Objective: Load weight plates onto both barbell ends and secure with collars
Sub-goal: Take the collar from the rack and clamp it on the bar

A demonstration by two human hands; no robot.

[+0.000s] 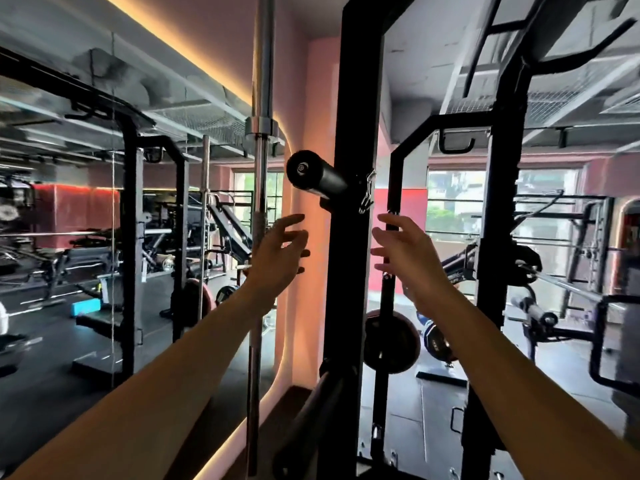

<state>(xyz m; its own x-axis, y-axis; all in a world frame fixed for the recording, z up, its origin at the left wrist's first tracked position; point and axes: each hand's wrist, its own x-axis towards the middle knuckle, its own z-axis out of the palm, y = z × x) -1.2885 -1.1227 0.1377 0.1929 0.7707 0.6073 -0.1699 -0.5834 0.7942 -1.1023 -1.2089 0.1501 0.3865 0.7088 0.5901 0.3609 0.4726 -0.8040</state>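
Both hands reach up empty, fingers spread: left hand [277, 252] beside the upright steel barbell [260, 188], right hand [403, 252] right of the black post [349, 237]. A round plate [391, 344] hangs low on the rack.

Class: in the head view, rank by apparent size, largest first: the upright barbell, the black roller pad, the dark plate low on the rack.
1. upright barbell
2. and 3. dark plate and black roller pad: look alike, unranked.
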